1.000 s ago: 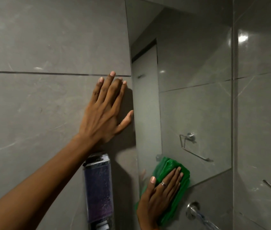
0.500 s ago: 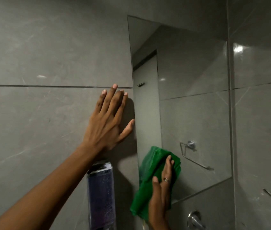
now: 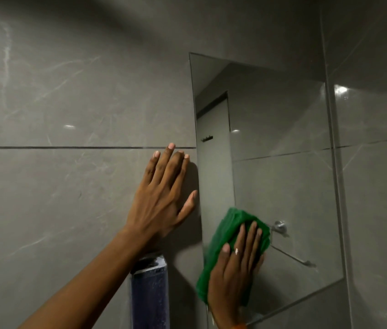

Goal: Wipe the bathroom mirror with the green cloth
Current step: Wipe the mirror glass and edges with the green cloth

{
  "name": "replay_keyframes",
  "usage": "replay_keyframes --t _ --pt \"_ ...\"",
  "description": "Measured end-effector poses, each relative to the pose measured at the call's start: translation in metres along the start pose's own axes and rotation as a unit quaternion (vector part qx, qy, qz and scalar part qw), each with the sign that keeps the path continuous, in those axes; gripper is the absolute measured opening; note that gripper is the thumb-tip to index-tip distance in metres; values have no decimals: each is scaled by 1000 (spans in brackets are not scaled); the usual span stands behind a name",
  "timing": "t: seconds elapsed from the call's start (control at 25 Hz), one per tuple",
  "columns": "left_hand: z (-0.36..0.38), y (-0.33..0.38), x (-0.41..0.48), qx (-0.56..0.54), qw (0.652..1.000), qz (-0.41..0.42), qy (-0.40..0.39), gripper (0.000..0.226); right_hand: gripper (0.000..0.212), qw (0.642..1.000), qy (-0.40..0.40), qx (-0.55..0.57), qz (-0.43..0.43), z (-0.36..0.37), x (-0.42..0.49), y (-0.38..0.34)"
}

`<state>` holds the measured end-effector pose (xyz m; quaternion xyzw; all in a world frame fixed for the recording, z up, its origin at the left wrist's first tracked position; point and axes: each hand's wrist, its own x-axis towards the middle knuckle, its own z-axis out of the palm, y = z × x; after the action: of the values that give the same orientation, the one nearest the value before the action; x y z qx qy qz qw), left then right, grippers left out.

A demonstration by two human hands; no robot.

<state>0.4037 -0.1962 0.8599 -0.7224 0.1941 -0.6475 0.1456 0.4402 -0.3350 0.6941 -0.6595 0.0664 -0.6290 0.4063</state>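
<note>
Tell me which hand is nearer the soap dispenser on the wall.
Left. The left hand lies flat on the tile directly above the soap dispenser. The right hand presses the green cloth on the mirror, off to the dispenser's right.

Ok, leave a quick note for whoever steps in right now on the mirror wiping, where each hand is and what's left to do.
Left hand: open, palm flat on the grey tiled wall just left of the mirror's edge, bracing.
Right hand: fingers spread flat, pressing the green cloth against the lower left part of the mirror.
Dark soap dispenser hangs on the wall below the left hand.
Done: cannot tell how much glass has been covered; no streaks show.
Left: probably the upper and right areas of the mirror, judging by where the cloth sits.
</note>
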Motion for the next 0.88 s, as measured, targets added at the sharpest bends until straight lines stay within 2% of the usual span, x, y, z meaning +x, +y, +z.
replay_keyframes --t 0.2,0.48,0.64,0.76,0.8,0.88 --pt "1 -3 2 -9 1000 -14 3 74 59 1000 -12 23 13 16 79 -67" --pt "-4 -18 25 -1 999 -29 44 72 56 995 -13 60 -75 45 205 -171" --pt "-13 -41 51 24 997 -45 56 73 58 988 -50 95 -111 45 280 -228" --pt "-20 -57 60 45 997 -47 44 74 58 971 -76 187 -124 37 299 -236" --pt "-22 -63 61 51 997 -46 39 74 56 969 -69 188 -142 34 298 -231" --pt "-26 -76 60 65 996 -49 31 74 55 975 -38 91 -200 32 291 -213"
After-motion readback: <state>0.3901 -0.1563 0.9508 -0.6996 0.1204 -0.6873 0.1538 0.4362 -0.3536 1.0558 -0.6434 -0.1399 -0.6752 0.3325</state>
